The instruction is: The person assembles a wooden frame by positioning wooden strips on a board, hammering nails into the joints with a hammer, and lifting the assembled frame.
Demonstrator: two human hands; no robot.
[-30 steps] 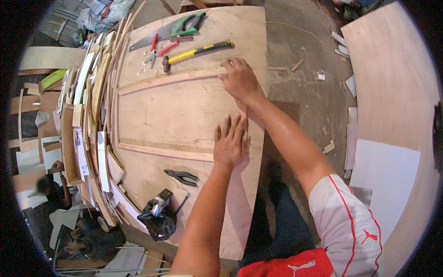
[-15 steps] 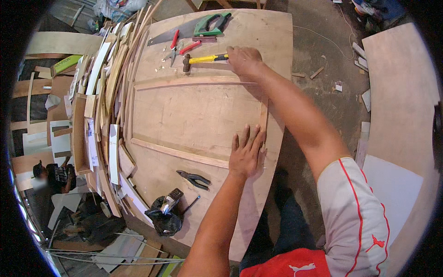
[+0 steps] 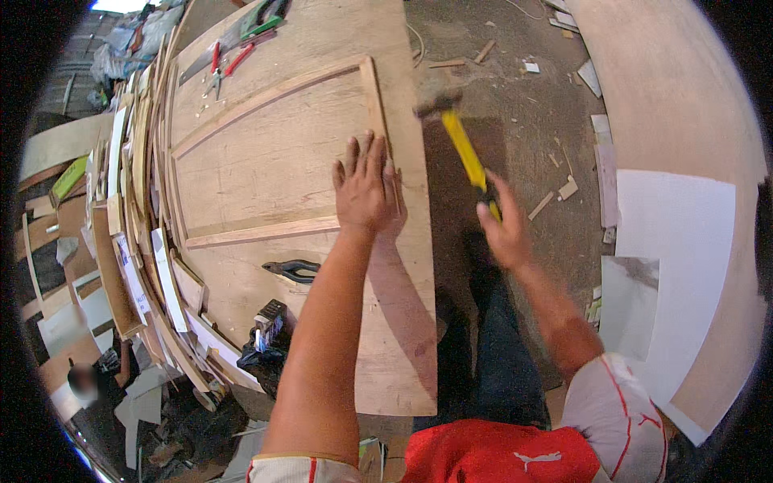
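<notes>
My left hand (image 3: 361, 191) lies flat over the right-hand strip of a rectangular wooden frame (image 3: 270, 105), fingers stretched out. Its palm hides the corner nearest me. The frame rests on a plywood sheet (image 3: 394, 338). Off the sheet's right edge, my right hand (image 3: 507, 225) grips a hammer (image 3: 463, 145) by the dark end of its yellow handle. The hammer's head is raised and slightly blurred, apart from the wood. Dark-handled pliers (image 3: 294, 270) lie just below the frame, left of my left forearm.
Red-handled snips (image 3: 216, 79) and a green-handled handsaw (image 3: 262, 22) lie at the far end. A small box in a black plastic bag (image 3: 264, 364) stands near left. Stacked wood strips (image 3: 145, 153) line the left side. A pale panel (image 3: 676, 105) lies right; another person (image 3: 84, 382) is lower left.
My right hand has swung the hammer from the far end of the sheet back to the right, past its edge. My left hand stays on the strip. The whole view has shifted.
</notes>
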